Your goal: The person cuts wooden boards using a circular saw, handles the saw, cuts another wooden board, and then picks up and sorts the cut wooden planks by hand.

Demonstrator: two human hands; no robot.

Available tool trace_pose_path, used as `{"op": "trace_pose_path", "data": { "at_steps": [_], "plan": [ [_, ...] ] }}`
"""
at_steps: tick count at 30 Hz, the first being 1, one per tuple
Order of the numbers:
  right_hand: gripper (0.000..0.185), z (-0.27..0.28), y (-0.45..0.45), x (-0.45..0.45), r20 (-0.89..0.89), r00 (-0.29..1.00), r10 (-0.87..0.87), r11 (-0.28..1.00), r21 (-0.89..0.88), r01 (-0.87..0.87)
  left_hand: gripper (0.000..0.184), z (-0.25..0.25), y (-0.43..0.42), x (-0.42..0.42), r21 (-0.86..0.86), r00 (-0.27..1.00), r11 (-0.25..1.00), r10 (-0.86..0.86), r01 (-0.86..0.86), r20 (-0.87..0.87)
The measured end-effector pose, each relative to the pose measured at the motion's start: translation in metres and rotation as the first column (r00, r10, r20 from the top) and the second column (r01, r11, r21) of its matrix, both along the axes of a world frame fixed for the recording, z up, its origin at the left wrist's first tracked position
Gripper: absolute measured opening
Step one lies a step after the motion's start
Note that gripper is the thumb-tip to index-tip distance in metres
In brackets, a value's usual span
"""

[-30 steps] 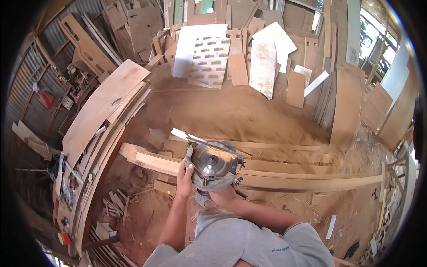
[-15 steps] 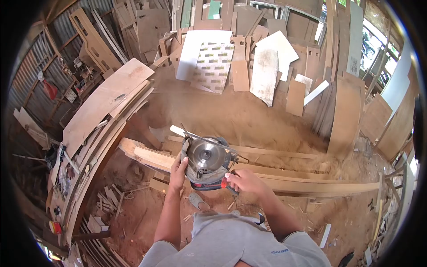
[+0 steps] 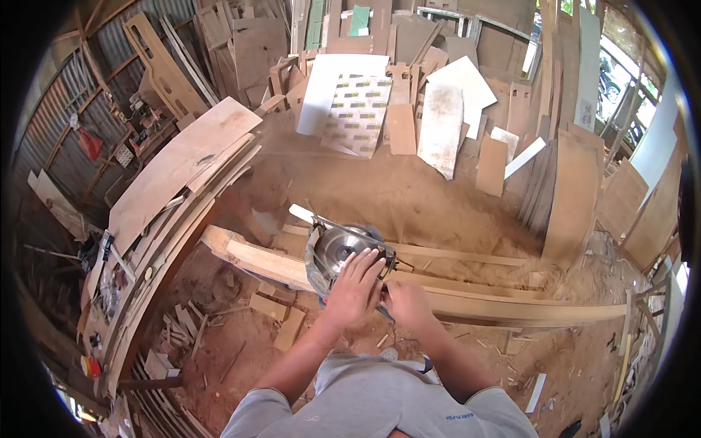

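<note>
A circular saw (image 3: 330,244) lies upturned across a long wooden beam (image 3: 274,263), its round, shiny blade facing up. My left hand (image 3: 354,288) rests over the near side of the blade and base, fingers stretched out and lying flat. Just right of it, my right hand (image 3: 407,301) is closed at the saw's right edge, close to the left hand's fingertips. Whatever is inside that fist is hidden. A thin metal rod runs along the saw's far side, and a pale strip of wood (image 3: 301,213) sticks out behind its upper left.
Stacked plywood sheets (image 3: 186,153) stand along the left. White boards (image 3: 442,124) and panels lean at the back, with a tall brown board (image 3: 569,197) on the right. Offcuts (image 3: 269,306) and sawdust cover the dirt floor around my feet.
My left hand has left the saw's left edge and moved right, onto the blade area. My right hand has closed by the saw; the red piece at its fingers no longer shows.
</note>
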State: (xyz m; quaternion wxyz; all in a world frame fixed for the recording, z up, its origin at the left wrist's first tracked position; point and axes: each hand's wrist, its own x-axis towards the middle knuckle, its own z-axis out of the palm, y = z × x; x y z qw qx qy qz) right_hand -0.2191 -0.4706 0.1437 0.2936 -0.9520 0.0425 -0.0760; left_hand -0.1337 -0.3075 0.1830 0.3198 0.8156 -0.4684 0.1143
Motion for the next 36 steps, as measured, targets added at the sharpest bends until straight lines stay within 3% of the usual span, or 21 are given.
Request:
{"op": "trace_pose_path", "data": {
  "at_steps": [3, 4, 5, 6, 9, 12, 13, 14, 15, 16, 18, 21, 24, 29, 36],
  "plan": [
    [0.026, -0.01, 0.003, -0.006, 0.143, 0.99, -0.016, 1.0, 0.026, 0.012, 0.051, 0.005, -0.013, 0.003, 0.029, 1.0, 1.0, -0.003, 0.004, -0.008],
    [0.027, -0.009, 0.002, -0.007, 0.003, 0.999, -0.046, 0.935, 0.352, 0.041, 0.058, 0.002, -0.015, 0.007, 0.067, 0.999, 0.998, -0.006, 0.008, -0.039],
    [0.028, -0.009, 0.001, -0.008, -0.137, 0.99, -0.027, 0.767, 0.632, 0.109, 0.061, 0.0, -0.015, 0.008, 0.073, 0.998, 0.997, -0.004, 0.008, -0.057],
    [0.03, -0.008, -0.001, -0.009, -0.261, 0.965, 0.035, 0.516, 0.831, 0.207, 0.064, -0.002, -0.015, 0.01, 0.079, 0.997, 0.997, -0.003, 0.009, -0.074],
    [0.033, -0.01, -0.013, -0.005, -0.452, 0.857, 0.247, -0.044, 0.879, 0.476, 0.073, -0.003, -0.015, 0.011, 0.092, 0.99, 0.996, -0.01, 0.023, -0.14],
    [0.029, -0.043, -0.01, -0.007, -0.371, 0.89, 0.266, -0.175, 0.889, 0.423, 0.075, -0.004, -0.015, 0.013, 0.126, 0.99, 0.991, -0.026, 0.044, -0.139],
    [0.026, -0.031, -0.004, -0.008, -0.286, 0.955, 0.075, 0.157, 0.949, 0.272, 0.075, -0.005, -0.015, 0.013, 0.14, 0.992, 0.989, -0.029, 0.047, -0.127],
    [0.024, -0.017, 0.006, -0.012, -0.131, 0.989, -0.073, 0.492, 0.857, 0.15, 0.075, -0.004, -0.016, 0.013, 0.142, 0.992, 0.989, -0.026, 0.044, -0.126],
    [0.022, -0.009, 0.012, -0.015, 0.071, 0.986, -0.154, 0.773, 0.63, 0.075, 0.075, -0.003, -0.016, 0.012, 0.144, 0.992, 0.989, -0.023, 0.041, -0.125],
    [0.029, -0.016, 0.01, -0.016, 0.109, 0.983, -0.149, 0.822, 0.565, 0.062, 0.075, -0.002, -0.016, 0.011, 0.148, 0.992, 0.988, -0.02, 0.039, -0.125],
    [0.054, -0.026, 0.002, -0.014, 0.189, 0.973, -0.13, 0.906, 0.421, 0.039, 0.073, 0.0, -0.015, 0.011, 0.138, 0.989, 0.989, -0.03, 0.05, -0.145],
    [0.097, -0.011, 0.006, -0.008, 0.479, 0.85, -0.219, 0.962, 0.251, 0.107, 0.07, -0.004, -0.016, 0.016, 0.112, 0.987, 0.992, -0.04, 0.057, -0.154],
    [0.126, -0.032, 0.011, 0.012, 0.31, 0.947, -0.084, 0.892, 0.448, -0.068, 0.067, 0.002, -0.02, 0.019, 0.128, 0.99, 0.99, -0.045, 0.062, -0.133],
    [0.121, -0.042, 0.025, 0.023, 0.38, 0.908, -0.176, 0.91, 0.416, 0.002, 0.064, 0.0, -0.024, 0.021, 0.05, 0.995, 0.997, -0.054, 0.059, -0.086],
    [0.105, -0.054, 0.035, 0.015, 0.435, 0.867, -0.243, 0.913, 0.404, 0.053, 0.056, 0.004, -0.025, 0.019, -0.004, 0.985, 0.999, -0.033, 0.033, -0.167]
  ]
}}
